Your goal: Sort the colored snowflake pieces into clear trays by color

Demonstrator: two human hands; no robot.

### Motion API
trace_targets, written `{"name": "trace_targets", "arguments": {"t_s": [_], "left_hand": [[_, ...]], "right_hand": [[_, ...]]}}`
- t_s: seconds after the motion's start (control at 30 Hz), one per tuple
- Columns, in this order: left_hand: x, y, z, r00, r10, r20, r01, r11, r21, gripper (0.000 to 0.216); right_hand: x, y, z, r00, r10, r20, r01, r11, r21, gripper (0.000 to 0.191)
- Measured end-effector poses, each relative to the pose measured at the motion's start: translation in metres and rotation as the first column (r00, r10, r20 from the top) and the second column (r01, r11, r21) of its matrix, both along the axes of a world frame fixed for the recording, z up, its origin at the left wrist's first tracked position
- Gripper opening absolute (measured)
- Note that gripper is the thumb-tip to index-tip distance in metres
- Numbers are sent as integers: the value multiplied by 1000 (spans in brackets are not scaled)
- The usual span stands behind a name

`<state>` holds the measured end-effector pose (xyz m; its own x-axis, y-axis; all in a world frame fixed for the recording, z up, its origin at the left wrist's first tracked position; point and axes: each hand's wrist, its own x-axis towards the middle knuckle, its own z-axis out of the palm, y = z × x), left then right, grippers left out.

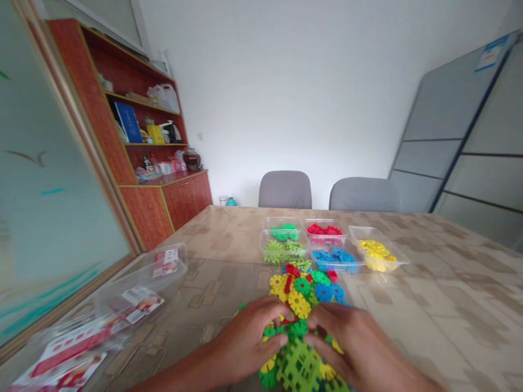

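Note:
A mixed pile of plastic interlocking building pieces [299, 303] lies before me, with yellow, green, blue and red discs among light green lattice-like squares. My left hand [251, 332] reaches into its left side, thumb and forefinger apart above green and yellow pieces. From the other side my right hand [351, 335] comes in, its fingers spread and bent over the pile. Between the two sets of fingertips sits a green notched disc [299, 329]; whether either hand grips it I cannot tell. Nearer me rests a light green square piece [299, 367].
Behind the pile stand clear tubs of green [285, 232], light green [284, 251], red [324, 230], blue [335, 259] and yellow pieces [376, 255]. Clear plastic packages with red-and-white labels [139, 304] lie at the left. Two grey chairs [285, 189] face the table's far edge.

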<state>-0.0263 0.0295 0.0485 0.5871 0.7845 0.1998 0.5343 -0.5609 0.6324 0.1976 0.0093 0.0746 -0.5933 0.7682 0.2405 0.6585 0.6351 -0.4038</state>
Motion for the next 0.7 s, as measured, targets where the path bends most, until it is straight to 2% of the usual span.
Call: {"name": "trace_targets", "arguments": {"t_s": [0.07,0.17,0.3,0.4,0.5,0.6,0.7], "left_hand": [[1,-5,3,994,-93,-53,92,995,-36,45],[3,-9,5,973,-192,-130,184,981,-65,68],[6,-9,4,946,-280,-164,277,960,-40,61],[6,-6,3,941,-297,-164,295,955,-34,53],[5,-4,2,944,-274,-185,273,961,-28,53],[3,-1,4,955,-238,-179,242,970,-1,55],[0,0,6,954,-240,-181,246,969,6,60]], "right_hand": [[11,4,-3,993,-3,120,2,1000,12,7],[22,6,-23,938,48,342,-79,994,75,13],[20,0,-58,867,82,491,-214,952,218,14],[17,-5,-73,870,65,488,-240,922,305,9],[16,-3,-78,891,62,450,-220,926,306,7],[18,3,-73,926,68,372,-183,942,281,12],[25,4,-54,961,67,269,-136,960,247,14]]}}
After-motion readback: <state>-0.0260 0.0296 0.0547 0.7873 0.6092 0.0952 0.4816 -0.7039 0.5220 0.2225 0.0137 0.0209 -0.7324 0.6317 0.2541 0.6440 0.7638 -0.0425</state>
